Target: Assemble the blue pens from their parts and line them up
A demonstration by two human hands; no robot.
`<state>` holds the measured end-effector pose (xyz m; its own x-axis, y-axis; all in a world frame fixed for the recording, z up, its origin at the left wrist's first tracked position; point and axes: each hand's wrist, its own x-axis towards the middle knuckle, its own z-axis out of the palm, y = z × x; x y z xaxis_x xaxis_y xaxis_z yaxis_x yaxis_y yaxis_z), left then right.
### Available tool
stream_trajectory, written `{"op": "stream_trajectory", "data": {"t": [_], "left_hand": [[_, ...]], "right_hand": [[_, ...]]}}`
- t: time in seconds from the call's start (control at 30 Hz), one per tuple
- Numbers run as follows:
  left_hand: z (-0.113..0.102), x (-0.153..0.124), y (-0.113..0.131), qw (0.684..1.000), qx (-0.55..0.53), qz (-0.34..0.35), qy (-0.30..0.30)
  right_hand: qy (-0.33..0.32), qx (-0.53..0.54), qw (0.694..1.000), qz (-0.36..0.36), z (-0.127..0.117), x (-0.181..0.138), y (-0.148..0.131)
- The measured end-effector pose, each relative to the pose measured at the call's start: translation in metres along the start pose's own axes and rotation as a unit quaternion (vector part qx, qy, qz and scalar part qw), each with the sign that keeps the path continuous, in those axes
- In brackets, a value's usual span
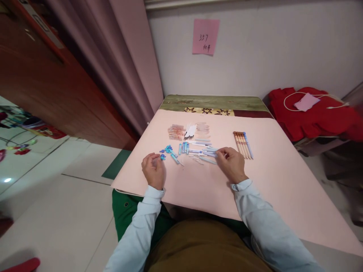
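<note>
My left hand [153, 169] rests on the pink table cover [269, 177] with its fingers curled in a pinch beside several small blue pen caps [167, 150]; a blue bit shows at its fingertips. My right hand [231, 162] is closed in a pinch on a light blue pen barrel [208, 153] in a loose pile of barrels. Blue tube pieces [183, 147] lie between the hands. Behind them are black-tipped refills [190, 132] and small pinkish parts [176, 132].
Several assembled wood-coloured pens [242, 144] lie in a row right of my right hand. A red cloth [312, 113] with a white cable lies on a seat at the right. A pink note [205, 36] sticks to the wall. Curtain and wooden door stand left.
</note>
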<state>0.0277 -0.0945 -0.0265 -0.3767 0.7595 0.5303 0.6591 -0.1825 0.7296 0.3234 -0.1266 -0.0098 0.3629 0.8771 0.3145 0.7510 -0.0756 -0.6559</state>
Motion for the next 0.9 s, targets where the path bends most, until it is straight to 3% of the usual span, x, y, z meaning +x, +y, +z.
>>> {"op": "stream_trajectory", "data": {"t": [0.23, 0.4, 0.67, 0.9], "left_hand": [[-0.002, 0.0, 0.004, 0.999, 0.027, 0.028, -0.003], [-0.004, -0.001, 0.01, 0.997, 0.057, 0.048, -0.005], [-0.008, -0.005, 0.022, 0.99, 0.088, 0.105, -0.018], [-0.007, -0.006, 0.017, 0.993, 0.079, 0.084, -0.001]], "right_hand": [[-0.026, -0.004, 0.997, -0.076, 0.009, -0.007, -0.009], [-0.007, 0.011, 0.991, -0.13, 0.013, -0.011, -0.01], [0.015, 0.005, 0.992, -0.128, 0.013, -0.012, -0.012], [0.032, 0.012, 0.993, -0.117, 0.011, -0.012, -0.013]]}}
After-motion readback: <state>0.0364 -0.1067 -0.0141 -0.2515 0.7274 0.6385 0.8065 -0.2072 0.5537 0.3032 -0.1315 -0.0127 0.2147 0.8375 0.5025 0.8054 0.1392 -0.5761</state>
